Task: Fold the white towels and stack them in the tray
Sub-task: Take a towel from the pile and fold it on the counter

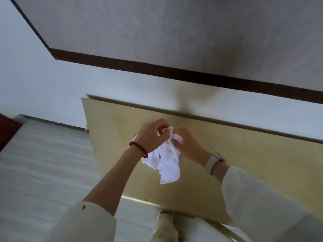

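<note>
A single wide-angle view comes from the person's head, looking forward and steeply down. It sits close above the tabletop (227, 154), whose yellowish surface fills the middle and right of the frame and runs tilted from upper left to lower right. Both forearms enter from the bottom edge and meet near the centre. The pale floor (43, 163) lies at left, the wall (157, 32) across the top. Edges are slightly blurred.

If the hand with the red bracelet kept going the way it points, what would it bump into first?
Probably the right hand: the left hand points at it across the bunched white towel both pinch. Depth is unclear.
</note>
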Demonstrator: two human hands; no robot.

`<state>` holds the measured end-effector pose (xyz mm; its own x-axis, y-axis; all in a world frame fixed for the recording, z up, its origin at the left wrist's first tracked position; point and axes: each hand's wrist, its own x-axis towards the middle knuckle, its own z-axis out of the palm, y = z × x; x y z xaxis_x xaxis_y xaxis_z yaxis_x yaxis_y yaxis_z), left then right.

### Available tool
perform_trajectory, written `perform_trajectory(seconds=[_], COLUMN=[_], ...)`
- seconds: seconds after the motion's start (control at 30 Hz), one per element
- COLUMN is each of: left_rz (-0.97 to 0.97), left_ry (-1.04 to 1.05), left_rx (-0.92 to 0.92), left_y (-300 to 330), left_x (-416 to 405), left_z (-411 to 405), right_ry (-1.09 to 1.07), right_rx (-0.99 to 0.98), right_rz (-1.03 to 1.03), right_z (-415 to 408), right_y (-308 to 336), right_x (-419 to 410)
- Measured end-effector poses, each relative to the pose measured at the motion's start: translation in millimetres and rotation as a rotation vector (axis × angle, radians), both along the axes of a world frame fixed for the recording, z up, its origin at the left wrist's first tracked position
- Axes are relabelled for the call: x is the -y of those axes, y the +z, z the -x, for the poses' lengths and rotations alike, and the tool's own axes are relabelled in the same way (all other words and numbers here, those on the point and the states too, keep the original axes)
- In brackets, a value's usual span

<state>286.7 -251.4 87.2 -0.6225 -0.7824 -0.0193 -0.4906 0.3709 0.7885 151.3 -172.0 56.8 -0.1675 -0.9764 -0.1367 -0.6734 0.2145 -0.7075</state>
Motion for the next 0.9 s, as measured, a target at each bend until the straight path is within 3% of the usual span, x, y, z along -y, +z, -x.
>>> perform_trajectory(seconds=[0.1, 0.17, 0.47, 0.63, 0.73, 0.9], left_rz=[-0.099, -0.113, -0.095, -0.252, -0.216, -0.211], left_ry=[-0.078, -0.093, -0.096, -0.001, 0.064, 0.089], left_rx=[-0.165, -0.246, -0.473, -0.575, -0.544, -0.346], left_y=[47, 72, 143, 153, 145, 134], left_x=[18, 24, 3, -46, -94, -166], left_z=[24, 40, 98, 124, 146, 176], right_ry=[-0.080, -0.076, -0.100, -0.032, -0.043, 0.109], right_rx=[0.360, 0.492, 0.317, 0.288, 0.362, -0.042], right_rz=[0.053, 0.120, 0.235, 0.276, 0.291, 0.183], right_z=[16, 31, 97, 136, 163, 214], right_y=[45, 76, 133, 139, 134, 102], right_x=[15, 19, -5, -53, -90, -153])
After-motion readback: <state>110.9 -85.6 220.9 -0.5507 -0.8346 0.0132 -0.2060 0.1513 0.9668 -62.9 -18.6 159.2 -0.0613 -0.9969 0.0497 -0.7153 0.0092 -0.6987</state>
